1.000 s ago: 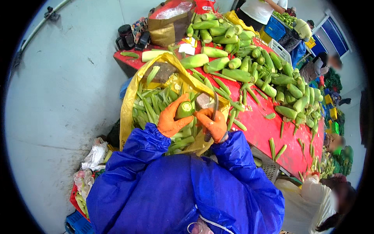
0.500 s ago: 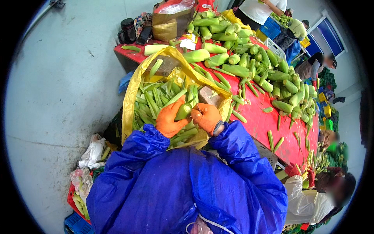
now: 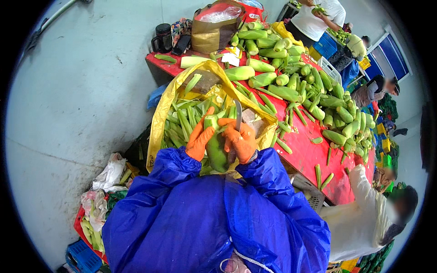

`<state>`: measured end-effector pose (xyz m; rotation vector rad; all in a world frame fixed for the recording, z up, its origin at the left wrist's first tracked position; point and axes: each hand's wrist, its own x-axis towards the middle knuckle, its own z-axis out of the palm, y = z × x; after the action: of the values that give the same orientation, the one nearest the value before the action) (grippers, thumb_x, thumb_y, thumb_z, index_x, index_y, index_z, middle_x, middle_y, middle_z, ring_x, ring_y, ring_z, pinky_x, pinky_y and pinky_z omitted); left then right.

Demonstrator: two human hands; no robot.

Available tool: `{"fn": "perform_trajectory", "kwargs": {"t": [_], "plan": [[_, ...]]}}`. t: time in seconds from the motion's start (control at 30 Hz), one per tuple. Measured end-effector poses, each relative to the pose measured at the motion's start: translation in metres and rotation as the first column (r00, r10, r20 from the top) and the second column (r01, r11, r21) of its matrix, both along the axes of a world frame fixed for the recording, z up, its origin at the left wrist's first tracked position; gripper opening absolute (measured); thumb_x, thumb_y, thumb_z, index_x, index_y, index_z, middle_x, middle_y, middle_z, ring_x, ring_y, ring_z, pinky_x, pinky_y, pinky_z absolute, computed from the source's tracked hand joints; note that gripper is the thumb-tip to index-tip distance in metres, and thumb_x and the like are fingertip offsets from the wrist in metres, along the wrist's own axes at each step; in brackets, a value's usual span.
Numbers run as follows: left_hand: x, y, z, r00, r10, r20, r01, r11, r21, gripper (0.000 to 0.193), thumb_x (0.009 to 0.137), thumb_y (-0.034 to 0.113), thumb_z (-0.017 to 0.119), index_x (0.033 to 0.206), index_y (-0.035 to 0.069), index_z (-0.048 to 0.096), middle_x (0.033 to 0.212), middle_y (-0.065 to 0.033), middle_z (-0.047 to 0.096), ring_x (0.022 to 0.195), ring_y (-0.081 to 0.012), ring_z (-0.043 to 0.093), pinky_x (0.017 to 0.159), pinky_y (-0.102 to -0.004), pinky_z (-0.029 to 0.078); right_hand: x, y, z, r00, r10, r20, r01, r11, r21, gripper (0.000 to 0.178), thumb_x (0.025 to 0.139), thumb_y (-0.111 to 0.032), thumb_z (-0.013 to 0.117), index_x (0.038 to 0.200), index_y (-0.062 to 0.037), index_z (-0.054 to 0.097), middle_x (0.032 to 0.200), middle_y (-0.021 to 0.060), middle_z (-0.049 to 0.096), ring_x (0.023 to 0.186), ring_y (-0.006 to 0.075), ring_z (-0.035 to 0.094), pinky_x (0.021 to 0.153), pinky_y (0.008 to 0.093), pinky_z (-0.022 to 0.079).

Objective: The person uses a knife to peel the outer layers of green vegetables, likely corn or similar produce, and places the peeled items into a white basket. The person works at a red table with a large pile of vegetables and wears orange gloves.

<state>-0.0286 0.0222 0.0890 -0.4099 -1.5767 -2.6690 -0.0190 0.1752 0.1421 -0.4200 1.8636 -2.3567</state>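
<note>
My left hand (image 3: pixel 198 141), in an orange glove, is closed round a green ear of corn (image 3: pixel 215 152) in its husk. The ear stands nearly upright in front of my chest, its cut pale end uppermost. A knife (image 3: pixel 238 113) is gripped in my right hand (image 3: pixel 242 142), also orange-gloved, with the blade pointing up and away. The fingers of that hand lie close against the ear's right side. Beneath both hands gapes a yellow sack (image 3: pixel 158 129) of stripped green husk leaves (image 3: pixel 183 119).
On the red table (image 3: pixel 296 144) lies a big heap of corn ears (image 3: pixel 314 86). A dark mug (image 3: pixel 162 37) and a brown bag (image 3: pixel 213 32) stand at the far edge. Crates with husks sit lower left. A co-worker in white (image 3: pixel 359 223) is close on my right; others work farther off.
The ear has swung upright and shows more of its length. The knife blade now points up in my right hand. At right, the near co-worker's arm has reached forward toward the table.
</note>
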Motion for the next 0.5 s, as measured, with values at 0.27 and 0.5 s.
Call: {"fn": "perform_trajectory", "kwargs": {"t": [0.27, 0.5], "plan": [[-0.007, -0.004, -0.013, 0.963, -0.020, 0.270, 0.001, 0.997, 0.073, 0.057, 0.096, 0.047, 0.049, 0.133, 0.004, 0.050, 0.109, -0.0097, 0.063, 0.092, -0.0169, 0.060, 0.082, -0.0293, 0.049, -0.014, 0.002, -0.013, 0.949, 0.203, 0.241, -0.226, 0.972, 0.069, 0.022, 0.083, -0.020, 0.059, 0.078, 0.0014, 0.063, 0.063, 0.0080, 0.059, 0.043, 0.0124, 0.050, 0.042, 0.0228, 0.039], [-0.087, -0.133, -0.072, 0.752, 0.250, 0.610, -0.551, 0.746, 0.374, 0.065, 0.088, 0.064, 0.047, 0.118, 0.008, 0.057, 0.108, -0.0120, 0.063, 0.090, -0.0291, 0.061, 0.084, -0.0435, 0.050, 0.043, 0.071, -0.013, 0.936, 0.032, 0.350, -0.082, 0.988, 0.130, 0.026, 0.085, -0.023, 0.058, 0.071, -0.0010, 0.058, 0.054, 0.0043, 0.054, 0.042, 0.0104, 0.048, 0.042, 0.0239, 0.036]]}}
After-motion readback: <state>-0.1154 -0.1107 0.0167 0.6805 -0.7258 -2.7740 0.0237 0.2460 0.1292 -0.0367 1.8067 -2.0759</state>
